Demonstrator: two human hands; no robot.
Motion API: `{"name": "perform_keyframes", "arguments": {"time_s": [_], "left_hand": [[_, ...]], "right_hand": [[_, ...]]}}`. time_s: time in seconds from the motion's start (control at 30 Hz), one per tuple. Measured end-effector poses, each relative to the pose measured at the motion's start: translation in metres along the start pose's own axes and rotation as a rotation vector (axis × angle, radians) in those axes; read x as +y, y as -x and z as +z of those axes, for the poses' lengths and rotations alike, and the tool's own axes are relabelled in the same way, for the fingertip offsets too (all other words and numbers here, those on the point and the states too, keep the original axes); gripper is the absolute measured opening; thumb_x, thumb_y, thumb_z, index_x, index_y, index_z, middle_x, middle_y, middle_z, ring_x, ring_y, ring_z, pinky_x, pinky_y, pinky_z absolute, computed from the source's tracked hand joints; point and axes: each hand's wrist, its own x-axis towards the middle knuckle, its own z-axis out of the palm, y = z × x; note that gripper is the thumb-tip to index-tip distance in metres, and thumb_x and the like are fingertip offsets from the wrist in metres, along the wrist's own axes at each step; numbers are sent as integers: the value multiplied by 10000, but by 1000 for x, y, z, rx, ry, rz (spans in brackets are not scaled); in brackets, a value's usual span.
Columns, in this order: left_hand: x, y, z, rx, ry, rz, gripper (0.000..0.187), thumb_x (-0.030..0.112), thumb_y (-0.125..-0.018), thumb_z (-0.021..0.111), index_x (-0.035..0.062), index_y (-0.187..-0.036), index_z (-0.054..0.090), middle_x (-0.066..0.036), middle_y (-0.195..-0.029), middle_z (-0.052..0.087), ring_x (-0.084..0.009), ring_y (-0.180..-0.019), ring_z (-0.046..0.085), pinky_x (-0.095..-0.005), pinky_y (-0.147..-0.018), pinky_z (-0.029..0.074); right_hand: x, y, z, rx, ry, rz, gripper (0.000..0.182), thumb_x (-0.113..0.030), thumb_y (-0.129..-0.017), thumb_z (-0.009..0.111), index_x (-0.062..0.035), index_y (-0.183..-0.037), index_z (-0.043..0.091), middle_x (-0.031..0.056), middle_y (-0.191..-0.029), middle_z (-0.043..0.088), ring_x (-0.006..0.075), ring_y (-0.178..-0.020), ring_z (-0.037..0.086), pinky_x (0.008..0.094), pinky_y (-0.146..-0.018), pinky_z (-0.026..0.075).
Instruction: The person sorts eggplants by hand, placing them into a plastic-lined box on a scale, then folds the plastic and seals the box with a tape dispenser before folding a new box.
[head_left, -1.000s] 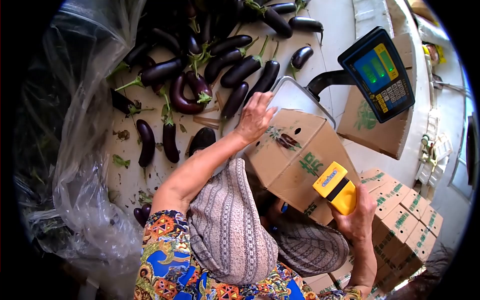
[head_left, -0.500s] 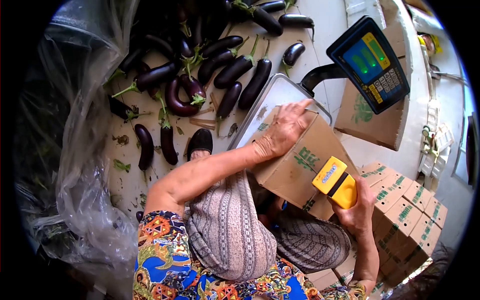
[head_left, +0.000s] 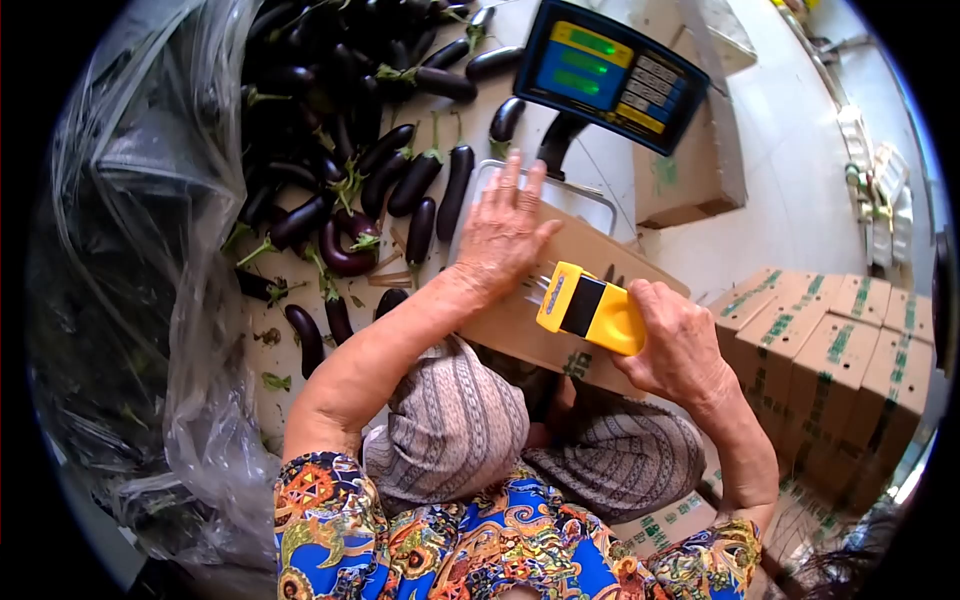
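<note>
The brown cardboard box [head_left: 510,335] lies below the left palm and reaches past the fingers of the right hand, its far edge over the pale metal-rimmed weighing tray [head_left: 590,208]; the left hand [head_left: 500,230] seems laid there to keep the box steady and its upper face pressed down. Its fingers are nearly straight and slightly parted, the thumb standing out to the side, and the fingertips pass the box's edge to overlap the tray; whether they touch the tray, I cannot tell. The right hand [head_left: 675,340] is clamped on the rounded rear of the yellow block-shaped hand tool with a black band [head_left: 592,308], thumb and fingers closed around it, a grip that probably leaves its front end free to face the box. That front points toward the left thumb, over the box; contact between them is unclear. Just beyond the left fingertips stands the blue-and-black scale display with green digits [head_left: 610,75]. Glossy dark-purple eggplants [head_left: 415,185] lie outward of the left fingers, and green-printed brown cartons [head_left: 850,360] are stacked outward of the right knuckles.
</note>
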Motion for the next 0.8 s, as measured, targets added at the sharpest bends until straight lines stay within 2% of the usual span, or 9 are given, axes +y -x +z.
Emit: {"name": "perform_keyframes", "arguments": {"time_s": [0.1,0.13,0.3,0.37,0.43,0.57,0.63,0.73,0.8], "left_hand": [[3,-2,-12,-72,9,-35,749,386,-960,584,36,-1538,262,-282,-1550,299,-458,-1346,421,-481,-1090,396],[3,-2,-10,-92,40,-74,750,417,-952,590,61,-1540,290,-259,-1552,329,-409,-1402,384,-523,-1070,404],[1,-2,-13,-110,3,-62,717,424,-967,552,44,-1525,313,-234,-1524,393,-397,-1360,436,-458,-1103,389],[1,-3,-13,-118,-27,-63,691,434,-977,533,74,-1528,320,-215,-1518,409,-386,-1362,439,-440,-1108,386],[1,-4,-14,-140,40,-90,682,426,-982,534,82,-1529,315,-204,-1507,424,-372,-1365,439,-432,-1108,387],[4,-6,-19,-173,52,-126,651,403,-991,532,102,-1527,319,-193,-1483,451,-384,-1289,520,-451,-1037,463],[4,-6,-18,-143,39,-84,634,369,-991,543,111,-1526,323,-208,-1434,492,-411,-1192,586,-463,-959,516],[9,-6,-22,-172,53,-130,629,356,-990,553,116,-1526,328,-228,-1390,527,-425,-1174,593,-467,-955,517],[6,-6,-22,-187,78,-139,631,356,-991,560,117,-1529,332,-240,-1378,540,-421,-1180,596,-459,-966,512]], "right_hand": [[35,44,-4,-4,-15,48,502,-172,-669,812,-30,-1078,556,163,-900,634,331,-803,672,410,-738,574],[52,63,-3,40,-25,69,510,-179,-669,819,-27,-1082,559,164,-896,637,334,-804,673,407,-739,574],[125,148,32,144,-78,213,465,-206,-694,836,-21,-1044,592,162,-877,639,331,-804,675,393,-757,579],[141,166,50,175,-92,204,465,-203,-695,829,-31,-1043,573,159,-861,629,327,-784,667,392,-751,577],[149,171,66,192,-126,196,475,-203,-692,830,-35,-1045,560,157,-856,627,324,-778,665,394,-746,576],[158,170,81,219,-179,193,484,-184,-686,825,-38,-1052,543,147,-852,629,321,-794,667,396,-724,567],[161,169,92,214,-196,195,497,-169,-668,825,-35,-1057,546,147,-856,634,330,-808,669,395,-729,561],[163,161,111,213,-233,196,515,-165,-645,827,-29,-1056,547,162,-859,636,348,-812,667,407,-739,551],[163,156,142,230,-382,206,507,-181,-673,824,-34,-1054,525,184,-848,628,378,-810,658,427,-722,550]]}}
